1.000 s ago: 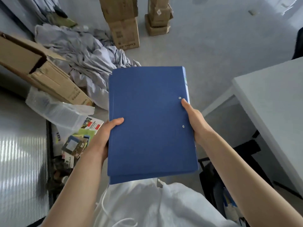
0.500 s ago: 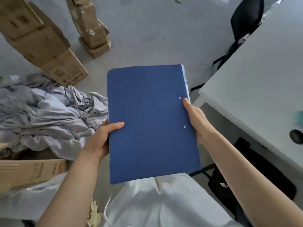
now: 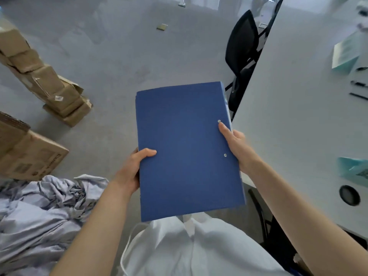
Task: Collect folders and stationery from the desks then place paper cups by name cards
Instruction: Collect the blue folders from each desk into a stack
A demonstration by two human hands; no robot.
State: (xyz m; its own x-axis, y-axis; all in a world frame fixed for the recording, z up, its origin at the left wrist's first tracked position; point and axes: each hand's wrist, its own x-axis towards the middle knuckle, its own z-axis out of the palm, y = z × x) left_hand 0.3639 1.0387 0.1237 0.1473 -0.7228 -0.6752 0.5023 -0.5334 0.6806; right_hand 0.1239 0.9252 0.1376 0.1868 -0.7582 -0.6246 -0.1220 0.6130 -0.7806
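A blue folder (image 3: 187, 150) fills the centre of the frame, held flat and face up in front of the person's body, its long sides running from the lower middle up toward the middle of the picture; more covers show as thin edges under its right side, so it may be a small stack, though how many I cannot tell; the left hand (image 3: 132, 170) grips the folder's left edge just below centre, thumb curled over the top cover and the other fingers hidden beneath; the right hand (image 3: 237, 146) grips the right edge, thumb lying along the cover between two small metal studs (image 3: 219, 121), the rest of its fingers out of sight underneath; along the right side of the frame runs a pale tabletop (image 3: 294, 120), its near edge just beside the folder's right edge; on it, at the far right, lie teal-edged cards or booklets (image 3: 345, 54), blurred, some dark pens (image 3: 358, 84) and a round cable hole (image 3: 349, 195); a black mesh chair (image 3: 242, 42) stands in the upper right, pushed against the tabletop's edge; stacked cardboard boxes (image 3: 49, 84) lean at the left of the frame on the grey floor (image 3: 123, 56); crumpled pale blue cloth (image 3: 39, 212) is heaped in the lower left; the person's white garment (image 3: 189, 248) shows at the bottom centre.
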